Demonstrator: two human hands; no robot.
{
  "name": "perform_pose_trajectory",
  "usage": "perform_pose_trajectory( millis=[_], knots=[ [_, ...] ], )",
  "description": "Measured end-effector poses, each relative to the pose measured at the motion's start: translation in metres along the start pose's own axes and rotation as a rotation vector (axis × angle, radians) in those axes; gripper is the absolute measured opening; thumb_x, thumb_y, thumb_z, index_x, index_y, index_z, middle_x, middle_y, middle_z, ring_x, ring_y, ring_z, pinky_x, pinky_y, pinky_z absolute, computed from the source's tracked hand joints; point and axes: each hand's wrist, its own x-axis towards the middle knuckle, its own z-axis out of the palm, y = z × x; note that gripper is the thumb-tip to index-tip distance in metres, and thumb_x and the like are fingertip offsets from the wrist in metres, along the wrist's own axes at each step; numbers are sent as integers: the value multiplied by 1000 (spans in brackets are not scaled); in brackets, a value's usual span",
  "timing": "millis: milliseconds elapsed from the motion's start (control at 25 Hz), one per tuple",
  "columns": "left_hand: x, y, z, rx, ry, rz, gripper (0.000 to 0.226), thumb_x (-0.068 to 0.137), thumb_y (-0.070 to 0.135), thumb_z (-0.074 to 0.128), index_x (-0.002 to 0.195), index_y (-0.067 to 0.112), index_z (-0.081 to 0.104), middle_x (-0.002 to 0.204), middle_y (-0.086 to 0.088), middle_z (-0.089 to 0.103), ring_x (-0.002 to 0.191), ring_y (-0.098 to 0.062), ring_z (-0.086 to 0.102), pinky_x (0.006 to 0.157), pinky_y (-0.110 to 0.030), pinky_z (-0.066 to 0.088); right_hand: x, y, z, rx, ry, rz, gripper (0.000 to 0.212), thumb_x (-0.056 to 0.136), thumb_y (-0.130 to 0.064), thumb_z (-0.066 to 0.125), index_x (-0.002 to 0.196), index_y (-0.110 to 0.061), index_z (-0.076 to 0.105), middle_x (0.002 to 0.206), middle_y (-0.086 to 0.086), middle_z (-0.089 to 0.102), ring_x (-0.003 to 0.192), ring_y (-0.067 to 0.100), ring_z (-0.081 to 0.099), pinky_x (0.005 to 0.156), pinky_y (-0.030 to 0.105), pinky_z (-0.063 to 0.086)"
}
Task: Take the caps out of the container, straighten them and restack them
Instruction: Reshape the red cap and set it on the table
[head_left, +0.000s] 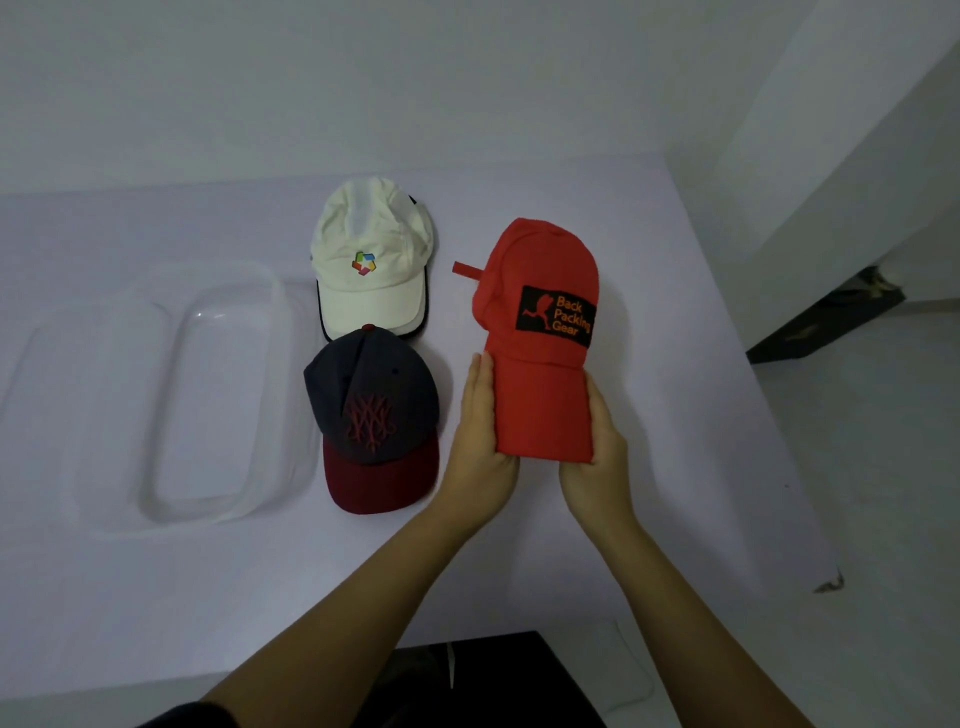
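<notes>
- Three caps show on the white table (156, 597); the red cap (540, 291) is between my hands, right of the other two, crown pointing away from me.
- My left hand (480, 431) lies with straight fingers pressed flat against the brim's left edge.
- My right hand (597, 457) cups the brim's right corner, thumb along the edge, fingers tucked under.
- Farther back sits the white cap (371, 260), its brim touching the navy cap (371, 410).
- Left of those two lies the clear container (174, 364).
</notes>
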Motion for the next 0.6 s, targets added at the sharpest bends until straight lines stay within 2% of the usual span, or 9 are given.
perform_pose_trajectory(
  millis=[80,200,320,400,520,600],
  knots=[
    [-3,9,-3,-127,-39,-59,67,90,25,40,145,23,2,155,-9,22,141,-20,29,116,-34,26,0,-7,5,87,-6,34,52,93,-10,50,141,-21,33,115,-27,49,99,-22,52,83,1,42],
    [-3,14,-6,-188,-73,-82,72,88,23,39,148,17,1,156,-7,21,141,-15,28,115,-29,26,-1,-16,10,209,-40,80,45,96,-4,43,138,-17,34,113,-22,50,92,-23,54,75,0,43],
    [-2,17,-7,-221,-85,-90,66,94,14,39,150,16,3,155,-3,23,138,-6,29,113,-18,27,-1,-24,15,259,-68,106,37,97,-5,40,129,-25,36,108,-20,51,84,-25,54,69,-2,43],
    [-1,22,-5,-245,-81,-106,61,98,3,37,150,16,7,154,-5,26,136,-5,32,110,-14,29,-1,-26,19,279,-64,112,31,98,-9,39,121,-30,38,105,-22,50,80,-27,54,67,-3,42],
    [2,27,-4,-293,-62,-102,60,98,3,38,149,15,9,153,-9,28,137,-14,34,111,-19,31,-1,-28,19,266,-74,89,33,97,-10,41,118,-34,37,106,-24,49,83,-27,52,69,-3,42],
    [7,22,-9,-248,-42,-59,65,95,15,42,148,17,3,154,-11,25,139,-18,31,114,-29,30,4,-30,12,177,-86,-4,40,95,-10,45,127,-31,34,113,-24,48,95,-24,52,80,3,45]
  ],
)
